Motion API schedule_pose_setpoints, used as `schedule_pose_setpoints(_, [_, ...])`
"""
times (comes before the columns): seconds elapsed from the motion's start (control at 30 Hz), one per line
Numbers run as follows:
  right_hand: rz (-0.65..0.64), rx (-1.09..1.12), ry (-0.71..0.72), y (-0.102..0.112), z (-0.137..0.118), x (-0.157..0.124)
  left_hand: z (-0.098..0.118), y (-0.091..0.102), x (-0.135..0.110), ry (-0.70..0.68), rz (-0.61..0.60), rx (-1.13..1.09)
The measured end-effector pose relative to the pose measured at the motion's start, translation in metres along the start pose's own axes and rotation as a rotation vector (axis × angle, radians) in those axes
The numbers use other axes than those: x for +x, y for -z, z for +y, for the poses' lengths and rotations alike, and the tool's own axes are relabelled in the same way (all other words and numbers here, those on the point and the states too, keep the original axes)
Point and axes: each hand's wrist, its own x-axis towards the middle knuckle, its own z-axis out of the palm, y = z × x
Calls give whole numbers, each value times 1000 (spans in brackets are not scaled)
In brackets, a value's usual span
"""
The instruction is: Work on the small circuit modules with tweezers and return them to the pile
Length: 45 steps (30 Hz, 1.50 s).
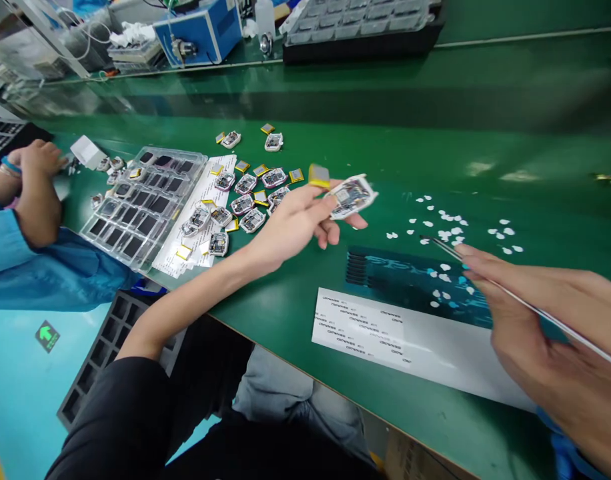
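My left hand point(290, 223) grips a white-framed watch case with an open circuit board point(354, 197), held above the bench by its edges. A small yellow-edged battery point(319, 175) sticks up beside the case. My right hand point(530, 313) is closed around thin metal tweezers point(495, 283). The tweezer tips hover at the small white teardrop-shaped pieces point(455, 231) scattered on the green surface; whether they pinch one I cannot tell. More such pieces lie on a dark translucent film sheet point(385, 270) under the right hand.
A printed white sheet point(358, 330) lies along the front edge. Several similar cases point(253, 220) with batteries lie left, beside a clear compartment tray point(145, 207). A co-worker's arm point(40, 193) rests far left. A blue box point(200, 33) and black tray point(363, 53) stand behind.
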Motion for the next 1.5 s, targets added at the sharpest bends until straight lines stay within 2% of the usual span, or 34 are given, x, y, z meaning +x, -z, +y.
schedule_pose_setpoints(0.07, [15,-18,24,1,0,-5,-2,5,7,171,-18,-174])
schedule_pose_setpoints(0.17, [-53,-26,111,3,0,-12,-10,2,11,263,-52,-246])
schedule_pose_setpoints(0.3, [-88,-67,266,3,-2,-15,-22,-11,7,192,58,-148])
schedule_pose_setpoints(0.4, [-120,-76,274,0,-7,-13,-26,-19,2,166,96,-230])
schedule_pose_setpoints(0.5, [-99,-124,303,-3,-13,-11,-27,-26,-3,185,80,-311])
schedule_pose_setpoints(0.7, [-87,-164,349,-8,-20,-7,-30,-40,-12,198,127,-374])
schedule_pose_setpoints(0.8, [-47,-156,395,-12,-15,-7,-31,-42,-13,193,128,-377])
schedule_pose_setpoints(1.0, [-44,-142,409,-18,-9,-12,-31,-43,-13,196,143,-388])
schedule_pose_setpoints(1.27, [-69,-144,421,-17,-15,-11,-33,-46,-15,192,171,-410])
schedule_pose_setpoints(1.37, [-31,-153,467,-16,-17,-6,-35,-47,-15,175,172,-393])
schedule_pose_setpoints(1.5, [-113,-216,464,-12,-18,-5,-37,-47,-14,165,184,-340])
